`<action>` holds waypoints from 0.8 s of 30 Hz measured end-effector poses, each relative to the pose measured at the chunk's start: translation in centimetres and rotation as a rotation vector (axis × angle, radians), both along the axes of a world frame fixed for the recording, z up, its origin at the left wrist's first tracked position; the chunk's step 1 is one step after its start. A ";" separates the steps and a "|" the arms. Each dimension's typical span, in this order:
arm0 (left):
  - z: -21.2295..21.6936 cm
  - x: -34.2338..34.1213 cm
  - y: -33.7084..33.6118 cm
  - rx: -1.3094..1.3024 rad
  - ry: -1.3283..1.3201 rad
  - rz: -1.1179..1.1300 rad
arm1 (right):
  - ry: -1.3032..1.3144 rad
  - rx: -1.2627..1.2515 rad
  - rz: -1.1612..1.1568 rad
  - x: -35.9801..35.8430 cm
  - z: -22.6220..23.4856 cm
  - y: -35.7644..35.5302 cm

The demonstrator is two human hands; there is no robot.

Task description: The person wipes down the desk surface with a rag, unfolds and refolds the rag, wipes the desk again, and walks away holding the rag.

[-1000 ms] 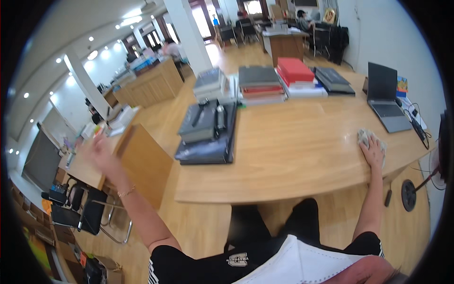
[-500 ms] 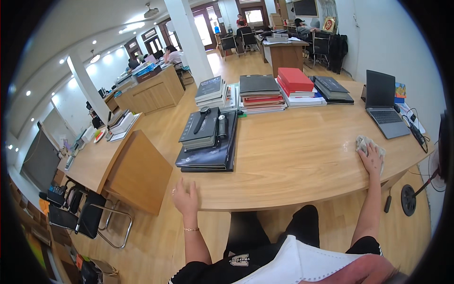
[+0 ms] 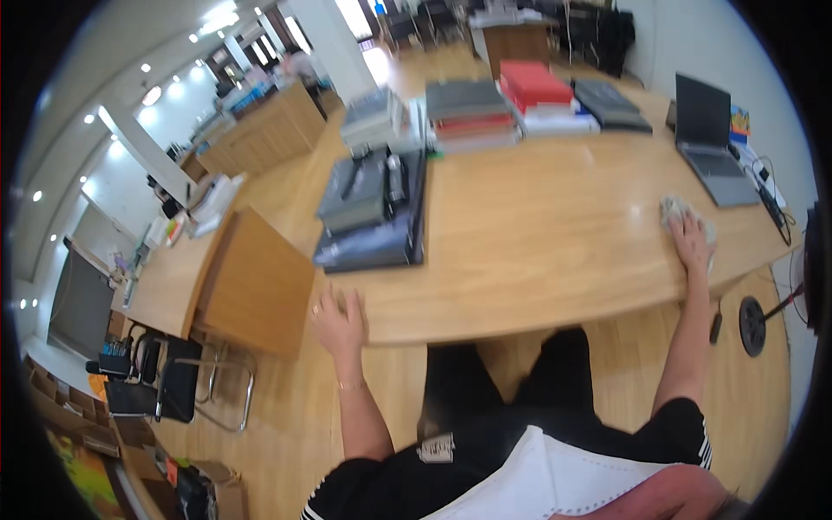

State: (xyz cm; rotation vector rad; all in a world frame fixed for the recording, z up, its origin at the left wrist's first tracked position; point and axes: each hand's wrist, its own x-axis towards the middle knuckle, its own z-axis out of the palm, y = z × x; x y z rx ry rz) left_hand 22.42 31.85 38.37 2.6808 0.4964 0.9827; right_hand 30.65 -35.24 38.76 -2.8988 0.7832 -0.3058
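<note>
On the right part of the wooden desk (image 3: 520,251), my right hand (image 3: 691,244) lies over a crumpled pale cloth (image 3: 672,208), pressing it against the top. The cloth shows around the fingers, and the palm hides the rest. My left hand (image 3: 340,325) is at the desk's near left corner with its fingers apart and nothing in them. Just beyond it is a pile of dark books and a flat black case (image 3: 368,250), topped by a watch-like strap and a dark cylinder (image 3: 396,178).
Along the far edge stand book stacks (image 3: 472,117), a red box (image 3: 535,84) and dark folders (image 3: 611,106). An open laptop (image 3: 728,178) with cables sits at the right. Another desk (image 3: 160,277) and a black chair (image 3: 178,381) are on the left.
The view has tilted downward, so the desk and everything on it sit higher in the picture. Both hands keep about the same places on the desk, the right one still on the cloth.
</note>
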 end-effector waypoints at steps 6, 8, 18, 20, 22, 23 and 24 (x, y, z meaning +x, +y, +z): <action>-0.6 -2.5 -1.0 -0.003 0.111 0.019 | 0.111 -0.056 -0.028 -3.0 -0.2 0.9; 1.4 0.1 -0.8 0.010 0.027 0.003 | 0.010 -0.055 -0.066 -1.0 1.7 1.7; 0.8 1.0 -0.6 0.002 -0.050 0.002 | 0.046 -0.045 -0.055 0.2 0.8 1.1; 0.1 0.5 -0.5 0.011 -0.020 0.012 | 0.092 -0.045 -0.064 -0.2 0.4 1.9; -0.1 0.1 -0.5 0.008 -0.036 0.000 | 0.081 -0.037 -0.065 -0.7 0.6 1.9; -0.1 0.0 -0.4 0.005 -0.049 -0.009 | 0.072 -0.028 -0.064 -0.9 0.8 2.0; 0.1 0.0 -0.4 0.003 -0.061 -0.018 | 0.064 -0.020 -0.063 -1.0 1.0 2.0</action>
